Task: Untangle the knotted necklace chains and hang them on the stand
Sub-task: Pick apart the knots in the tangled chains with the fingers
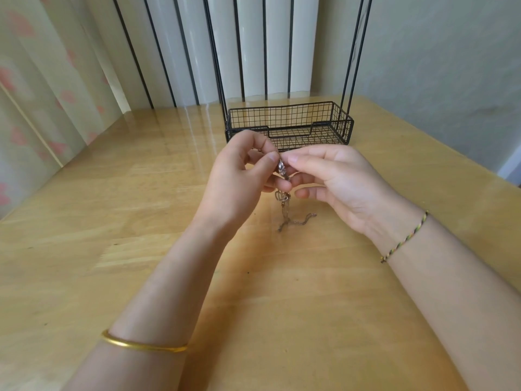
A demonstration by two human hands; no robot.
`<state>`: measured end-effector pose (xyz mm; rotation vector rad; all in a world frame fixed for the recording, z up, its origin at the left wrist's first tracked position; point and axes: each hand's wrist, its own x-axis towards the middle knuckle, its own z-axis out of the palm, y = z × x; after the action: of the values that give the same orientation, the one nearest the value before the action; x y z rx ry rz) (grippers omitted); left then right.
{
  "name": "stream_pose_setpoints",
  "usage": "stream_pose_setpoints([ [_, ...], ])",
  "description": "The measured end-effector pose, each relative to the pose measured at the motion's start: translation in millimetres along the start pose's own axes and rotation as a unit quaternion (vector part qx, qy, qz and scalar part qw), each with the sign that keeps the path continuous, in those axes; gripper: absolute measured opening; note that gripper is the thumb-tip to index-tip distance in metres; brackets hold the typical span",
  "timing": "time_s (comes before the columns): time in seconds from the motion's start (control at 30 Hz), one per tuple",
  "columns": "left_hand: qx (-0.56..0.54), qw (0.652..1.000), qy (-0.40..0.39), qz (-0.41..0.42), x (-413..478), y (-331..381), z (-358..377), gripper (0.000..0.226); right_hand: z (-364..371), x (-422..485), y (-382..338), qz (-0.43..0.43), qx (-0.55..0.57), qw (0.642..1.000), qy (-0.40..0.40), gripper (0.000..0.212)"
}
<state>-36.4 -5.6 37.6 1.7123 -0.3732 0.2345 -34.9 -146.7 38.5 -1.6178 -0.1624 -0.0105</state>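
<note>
Both hands meet above the middle of the wooden table (112,221). My left hand (239,176) and my right hand (332,179) pinch a small silvery tangle of necklace chains (282,168) between thumbs and fingertips. A heart-shaped pendant (281,196) dangles below the fingers, and thin chain ends (293,221) trail down onto the tabletop. The black wire stand (290,122), a mesh basket base with tall upright rods, sits just behind my hands; its top is out of view.
A gold bangle (143,344) circles my left forearm and a braided thread bracelet (406,238) my right wrist. Curtains hang at the left, a ribbed white radiator behind the table, and a wall on the right.
</note>
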Motion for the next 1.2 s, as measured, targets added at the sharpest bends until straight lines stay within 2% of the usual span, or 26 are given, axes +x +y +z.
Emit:
stream_pose_setpoints([
  [0.23,-0.004,1.000,0.015,-0.021,0,-2,-2,0.011,3,-3,0,-0.039,-0.075,0.996,-0.041,0.020],
  [0.3,0.000,0.999,0.027,-0.019,0,-2,-2,0.010,7,-5,-1,-0.075,-0.082,0.993,-0.036,0.013],
  [0.37,-0.001,0.999,0.039,-0.020,0,-2,-2,0.008,10,-5,-1,-0.107,-0.087,0.990,-0.015,0.018],
  [0.5,-0.050,0.995,0.056,-0.059,2,-3,-4,0.012,8,-1,1,-0.120,-0.113,0.986,0.024,0.022],
  [0.63,-0.075,0.991,0.064,-0.086,3,-2,-4,0.012,12,-2,2,-0.137,-0.147,0.980,0.006,0.022],
  [0.73,-0.071,0.992,0.060,-0.086,2,-1,-5,0.014,14,-2,3,-0.139,-0.150,0.978,0.026,0.018],
  [0.87,-0.064,0.993,0.050,-0.088,3,-1,-5,0.014,8,-1,1,-0.057,-0.013,0.997,0.055,0.003],
  [0.97,-0.078,0.992,0.045,-0.090,4,-1,-5,0.014,4,1,1,0.007,0.068,0.996,0.057,0.005],
  [1.1,-0.073,0.994,0.029,-0.070,4,-1,-7,0.015,3,3,1,0.029,0.124,0.990,0.066,0.008],
  [1.2,-0.007,0.999,0.017,-0.026,3,0,-6,0.011,2,3,1,0.029,0.156,0.985,0.072,0.008],
])
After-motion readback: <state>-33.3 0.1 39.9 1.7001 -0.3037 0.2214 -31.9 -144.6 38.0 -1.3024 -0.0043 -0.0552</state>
